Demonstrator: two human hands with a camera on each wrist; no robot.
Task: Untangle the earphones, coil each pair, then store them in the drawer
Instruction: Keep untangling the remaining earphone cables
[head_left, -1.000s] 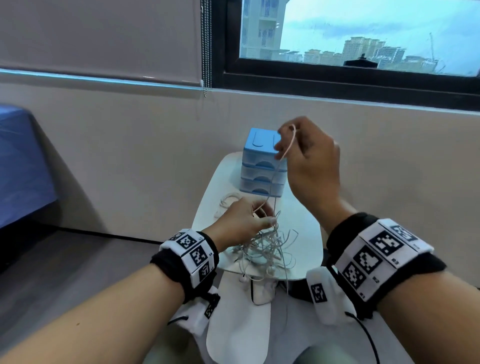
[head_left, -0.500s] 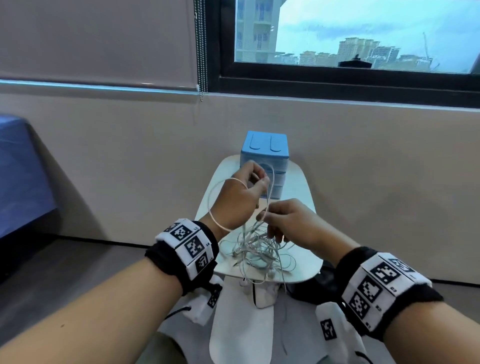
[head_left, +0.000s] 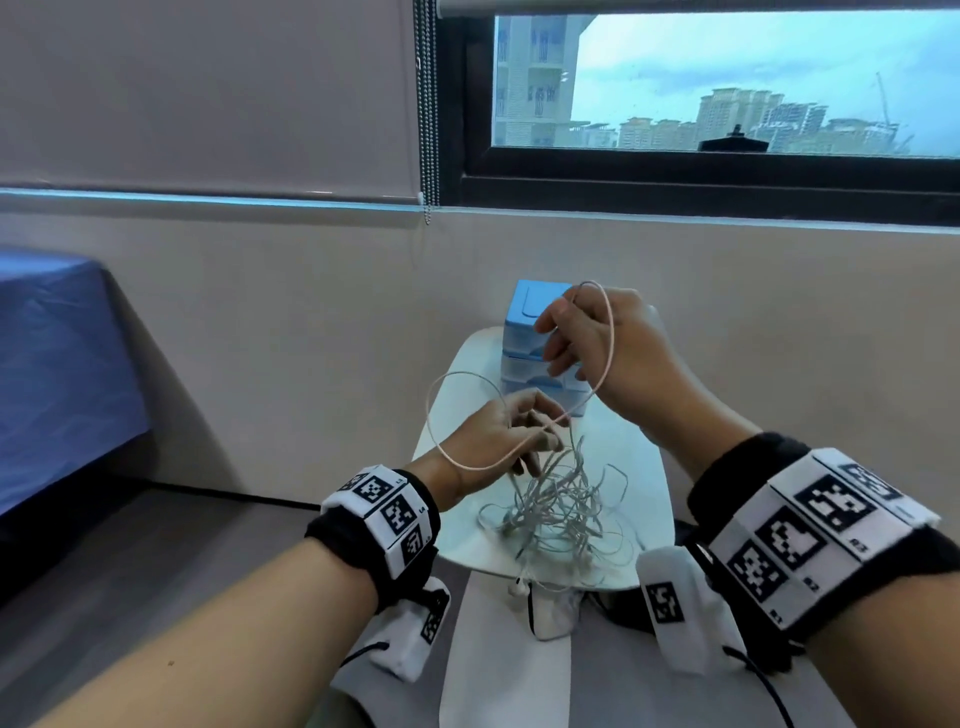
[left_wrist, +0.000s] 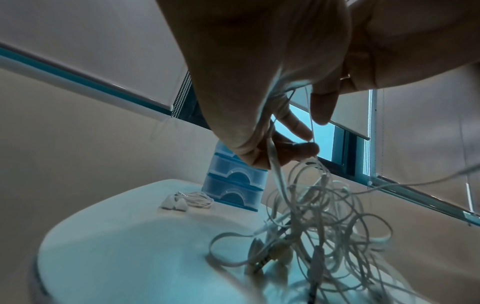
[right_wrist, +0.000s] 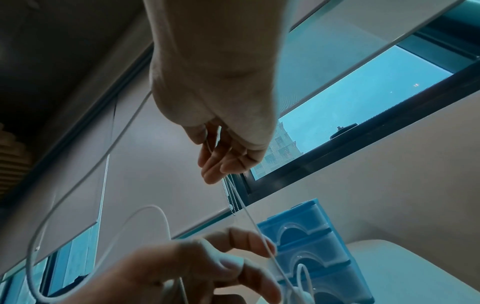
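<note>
Right hand (head_left: 605, 348) raised, pinching one cord (head_left: 607, 343); left hand (head_left: 498, 434) gripping strands above the tangle (head_left: 561, 512) near the desk's (head_left: 457, 540) front edge. Best drawn out slowly, easing snags loose.

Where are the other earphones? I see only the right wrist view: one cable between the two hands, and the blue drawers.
Observer: A tangled pile lies on the white table, under the left hand, which grips strands of it together with your cable.
Operator: Is any pair already coiled?
Observer: Yes. The left wrist view shows one coiled pair on the table, just left of the blue drawers.
Operator: Does anything hang off the table?
Observer: One earbud hangs over the near edge, toward the person.
</note>
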